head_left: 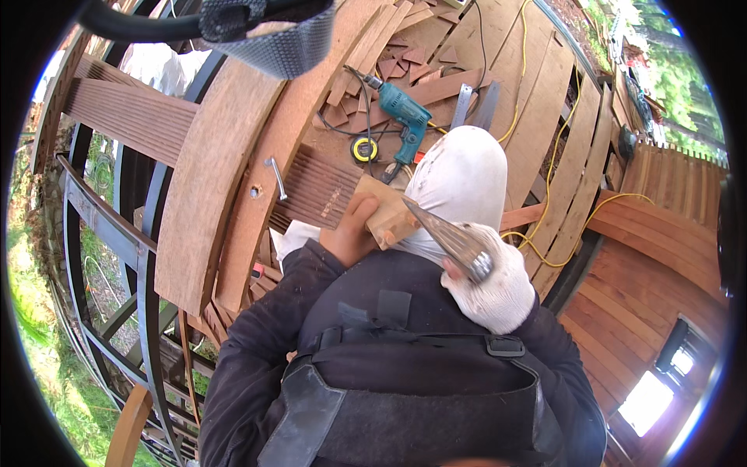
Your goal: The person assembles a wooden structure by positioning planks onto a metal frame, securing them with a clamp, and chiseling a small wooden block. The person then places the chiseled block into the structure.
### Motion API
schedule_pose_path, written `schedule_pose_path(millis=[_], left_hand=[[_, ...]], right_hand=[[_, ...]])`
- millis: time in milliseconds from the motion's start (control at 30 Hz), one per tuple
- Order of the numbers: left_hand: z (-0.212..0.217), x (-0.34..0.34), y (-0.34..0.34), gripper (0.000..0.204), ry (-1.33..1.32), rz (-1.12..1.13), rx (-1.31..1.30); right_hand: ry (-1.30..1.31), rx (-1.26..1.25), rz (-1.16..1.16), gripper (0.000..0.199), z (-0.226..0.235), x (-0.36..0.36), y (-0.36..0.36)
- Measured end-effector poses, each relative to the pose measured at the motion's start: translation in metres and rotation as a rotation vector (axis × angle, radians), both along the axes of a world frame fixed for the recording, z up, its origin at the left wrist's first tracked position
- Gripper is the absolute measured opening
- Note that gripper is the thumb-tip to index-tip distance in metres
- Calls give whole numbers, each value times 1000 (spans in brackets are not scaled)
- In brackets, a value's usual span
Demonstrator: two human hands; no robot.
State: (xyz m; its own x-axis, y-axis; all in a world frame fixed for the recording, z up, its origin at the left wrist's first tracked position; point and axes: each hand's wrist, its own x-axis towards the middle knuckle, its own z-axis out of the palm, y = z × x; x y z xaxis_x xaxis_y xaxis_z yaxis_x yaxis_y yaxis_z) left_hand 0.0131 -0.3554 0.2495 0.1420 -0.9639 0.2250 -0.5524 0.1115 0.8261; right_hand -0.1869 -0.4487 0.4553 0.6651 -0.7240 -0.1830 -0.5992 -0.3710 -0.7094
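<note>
My bare left hand (352,227) is wrapped round a small wooden block (378,204) in front of my body. The block has round marks on its near side and sits at the end of a grooved board (317,187). My right hand (498,286), in a white knit glove, grips a tapered, chisel-like tool (453,243) with a metal-capped end. Its narrow tip points at the block's right edge; whether it touches, I cannot tell. A bolt (275,178) rests on the curved timber to the left, near a drilled hole (254,191).
A teal power drill (401,114) and a yellow tape measure (363,149) lie ahead on the boards. Beside them are wood offcuts (412,58), a metal rule (462,106) and a saw-like blade (485,107). A yellow cord (554,159) runs along the right. Dark metal framing (105,202) stands left.
</note>
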Motion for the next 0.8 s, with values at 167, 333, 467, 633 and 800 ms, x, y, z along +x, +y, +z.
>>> schedule_pose_path(millis=[167,333,467,633,800], left_hand=[[-5,2,4,50,16,-3,-50],[-10,8,10,62,15,35,56],[-7,15,9,81,3,-3,99],[19,24,-5,96,118,-157,114],[31,33,-22,98,145,-304,71]], right_hand=[[-55,194,-100,46,-10,-5,-4],[-66,230,-125,43,-7,-3,-12],[-87,276,-136,42,-7,-3,-9],[-113,315,-75,42,-17,-1,-13],[-118,356,-50,41,-22,-2,-22]])
